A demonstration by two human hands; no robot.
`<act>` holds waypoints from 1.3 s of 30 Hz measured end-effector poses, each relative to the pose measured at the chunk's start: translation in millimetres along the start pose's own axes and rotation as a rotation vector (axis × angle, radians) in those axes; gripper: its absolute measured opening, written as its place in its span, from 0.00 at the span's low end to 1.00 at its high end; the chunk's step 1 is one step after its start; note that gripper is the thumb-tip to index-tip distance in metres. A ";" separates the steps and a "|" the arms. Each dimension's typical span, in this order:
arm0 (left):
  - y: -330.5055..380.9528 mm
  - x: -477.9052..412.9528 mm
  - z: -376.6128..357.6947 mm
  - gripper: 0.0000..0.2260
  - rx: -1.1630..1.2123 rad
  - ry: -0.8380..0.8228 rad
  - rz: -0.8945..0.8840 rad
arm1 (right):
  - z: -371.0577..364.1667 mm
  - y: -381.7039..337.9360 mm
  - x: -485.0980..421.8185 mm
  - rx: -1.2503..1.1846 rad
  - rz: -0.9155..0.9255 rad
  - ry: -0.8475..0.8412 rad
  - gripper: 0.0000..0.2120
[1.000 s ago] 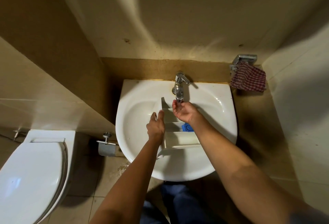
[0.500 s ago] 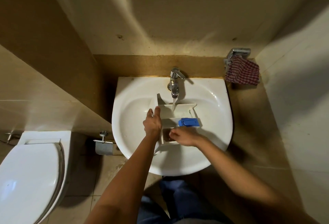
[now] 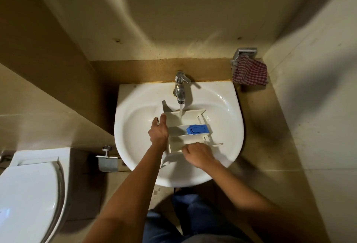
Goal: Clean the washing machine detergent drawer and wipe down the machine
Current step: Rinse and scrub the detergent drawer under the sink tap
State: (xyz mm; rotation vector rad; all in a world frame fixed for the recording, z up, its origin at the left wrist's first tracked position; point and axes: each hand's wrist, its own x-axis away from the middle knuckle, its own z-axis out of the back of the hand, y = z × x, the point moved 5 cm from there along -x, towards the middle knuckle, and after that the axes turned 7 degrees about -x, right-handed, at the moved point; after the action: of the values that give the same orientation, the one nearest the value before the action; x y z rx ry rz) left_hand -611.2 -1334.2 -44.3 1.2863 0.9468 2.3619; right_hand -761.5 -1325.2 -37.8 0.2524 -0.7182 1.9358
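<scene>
Detergent drawer: the white detergent drawer [image 3: 174, 121] lies in the bowl of the sink [image 3: 222, 93], long axis running away from the person; its far end sits under the tap [image 3: 180, 88], its near end toward the bowl's front rim.
Blue insert: a blue insert [image 3: 198, 128] sits in the middle compartment, against the drawer's right wall.
Water: a thin stream of water [image 3: 181, 110] falls from the spout into the far compartment.
Left hand: the left hand [image 3: 158, 132] holds the drawer by its left wall; the fingers point away from the person and reach toward the far left corner; the grip is narrow, closed round the wall.
Right hand: the right hand [image 3: 199, 154] is over the near compartment, knuckles up, fingers bent downward; the fingertips are hidden, so it cannot be told whether they grip the drawer or only press into it.
Cloth: a red-and-white checked cloth [image 3: 250, 72] hangs from a metal holder [image 3: 245, 51] on the wall, to the right of the sink's back edge and apart from both hands.
Toilet: a white toilet [image 3: 29, 194] with its lid down stands at lower left; a metal roll holder [image 3: 107, 162] is fixed between it and the sink.
Person: blue trousers [image 3: 185, 213] show below the sink, between the forearms.
</scene>
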 end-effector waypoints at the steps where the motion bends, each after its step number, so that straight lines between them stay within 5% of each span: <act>1: 0.1 -0.2 0.4 0.27 -0.004 -0.001 -0.004 | -4.0 -13.2 -1.1 -0.058 0.029 -0.011 0.19; 5: 0.6 0.4 0.1 0.28 -0.010 -0.004 -0.029 | 5.0 -10.4 8.4 -0.106 0.204 0.034 0.14; 8: 0.5 0.4 0.1 0.28 0.006 -0.008 -0.022 | 15.4 38.4 14.6 -0.029 0.072 0.098 0.18; 14: 1.0 0.0 -0.4 0.27 -0.001 -0.003 -0.011 | 9.3 8.6 9.8 -0.133 0.121 0.467 0.21; 18: 0.1 -2.5 -1.7 0.27 -0.014 -0.006 -0.016 | -8.8 -7.5 9.5 -0.014 0.115 0.422 0.24; 24: 1.1 0.0 -1.2 0.27 -0.011 -0.009 -0.016 | -3.8 21.2 8.9 -0.036 -0.095 0.578 0.25; 29: 1.0 -1.7 -1.2 0.27 -0.042 -0.018 -0.028 | -21.1 -29.2 4.4 0.006 0.308 0.461 0.24; 36: 1.2 -0.4 -0.8 0.26 -0.028 -0.005 -0.028 | -16.9 16.7 10.4 0.009 0.035 0.611 0.25; 39: 0.9 -2.4 -1.4 0.26 -0.050 -0.014 -0.038 | -17.5 -10.5 4.7 -0.001 0.234 0.600 0.24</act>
State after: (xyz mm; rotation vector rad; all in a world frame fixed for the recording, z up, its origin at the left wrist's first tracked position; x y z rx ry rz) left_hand -611.0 -1336.6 -45.8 1.2536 0.8936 2.3298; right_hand -752.1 -1308.2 -45.7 -0.4205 -0.3563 2.0786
